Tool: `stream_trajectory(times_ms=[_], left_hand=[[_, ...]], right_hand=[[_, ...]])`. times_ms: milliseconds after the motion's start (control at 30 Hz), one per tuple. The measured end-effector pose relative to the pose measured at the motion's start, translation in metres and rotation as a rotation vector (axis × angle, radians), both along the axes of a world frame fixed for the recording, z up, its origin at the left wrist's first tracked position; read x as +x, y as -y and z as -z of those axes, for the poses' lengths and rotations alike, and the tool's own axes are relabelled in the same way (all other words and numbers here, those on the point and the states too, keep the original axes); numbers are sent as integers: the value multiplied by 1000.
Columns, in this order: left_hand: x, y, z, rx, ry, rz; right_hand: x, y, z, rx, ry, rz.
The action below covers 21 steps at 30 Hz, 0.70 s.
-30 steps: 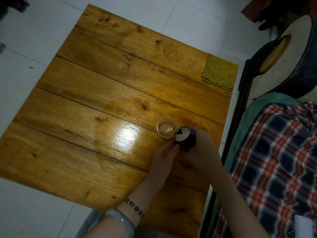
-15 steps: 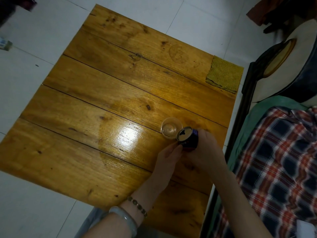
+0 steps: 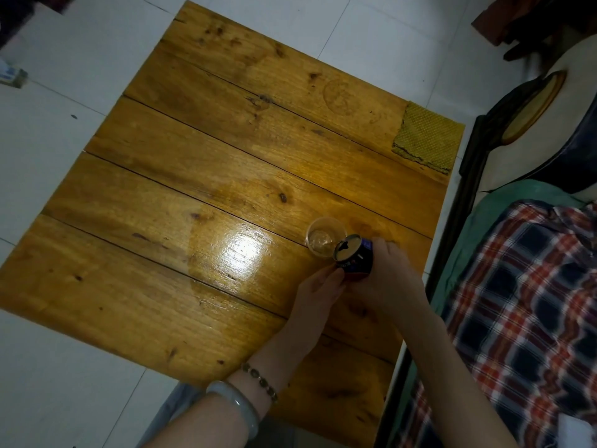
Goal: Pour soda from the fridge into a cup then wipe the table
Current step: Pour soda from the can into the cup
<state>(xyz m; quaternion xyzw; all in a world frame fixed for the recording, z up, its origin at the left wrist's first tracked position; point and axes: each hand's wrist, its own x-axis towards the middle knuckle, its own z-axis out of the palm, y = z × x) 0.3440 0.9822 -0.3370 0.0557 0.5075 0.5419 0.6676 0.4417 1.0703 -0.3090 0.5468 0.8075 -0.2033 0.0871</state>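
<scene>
A dark blue soda can is tipped toward a small clear cup that stands on the wooden table. The can's open top meets the cup's rim, and some liquid sits in the cup. My right hand grips the can's body from the right. My left hand touches the can's lower side with its fingertips. A yellow-green cloth lies flat at the table's far right corner.
White tiled floor surrounds the table on the left and far sides. A bed with a plaid blanket and a dark frame runs along the table's right edge. A small box lies on the floor at far left.
The can has tipped a little further toward the cup, its top now over the rim. Both hands stay in place on it. The view has shifted slightly.
</scene>
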Motion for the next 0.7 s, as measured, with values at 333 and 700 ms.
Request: stream_trajectory(times_ms=[333, 700], left_hand=[[-1, 1, 3, -24, 51, -26], [-2, -2, 4, -27, 91, -19]], right_hand=[[-4, 0, -4, -11, 13, -10], [-5, -2, -12, 1, 17, -30]])
